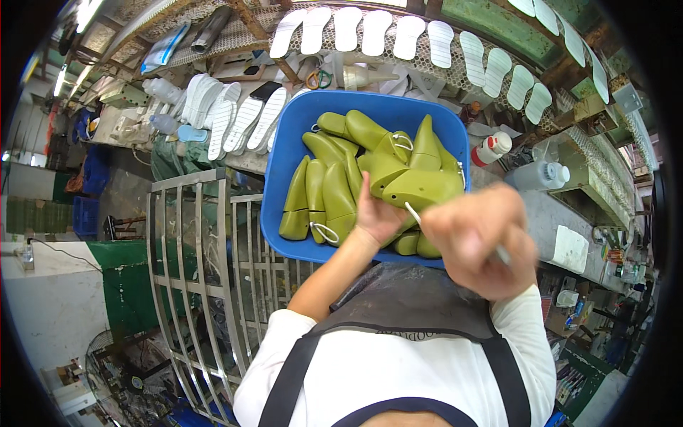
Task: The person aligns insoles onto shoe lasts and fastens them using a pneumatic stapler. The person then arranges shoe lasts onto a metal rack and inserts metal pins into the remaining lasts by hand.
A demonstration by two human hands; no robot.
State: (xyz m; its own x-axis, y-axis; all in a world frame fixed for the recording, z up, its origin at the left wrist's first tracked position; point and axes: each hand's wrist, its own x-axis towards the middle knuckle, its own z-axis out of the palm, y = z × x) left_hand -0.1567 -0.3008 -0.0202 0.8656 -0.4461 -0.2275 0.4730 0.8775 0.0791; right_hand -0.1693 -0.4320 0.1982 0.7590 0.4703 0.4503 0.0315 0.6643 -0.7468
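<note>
My left hand (377, 213) is wrapped round the underside of an olive-green shoe last (423, 186), holding it above the others in a blue plastic tub (274, 217). A white cord (411, 211) comes out of this last and runs up to my right hand (487, 242). That hand is raised close in front of me, somewhat blurred, with its fingers closed on the cord. A small pale end (503, 255) pokes out of the fist. Several more olive-green shoe lasts (338, 196) lie in the tub, and some carry white cord loops (324, 232).
White insole-shaped pieces (376, 32) line a mesh shelf behind the tub. More stacked insoles (245, 121) and a dark phone (265, 90) lie at the left. A metal rack (188, 270) stands left of me. On the right are a red-and-white container (491, 148) and a plastic jug (537, 175).
</note>
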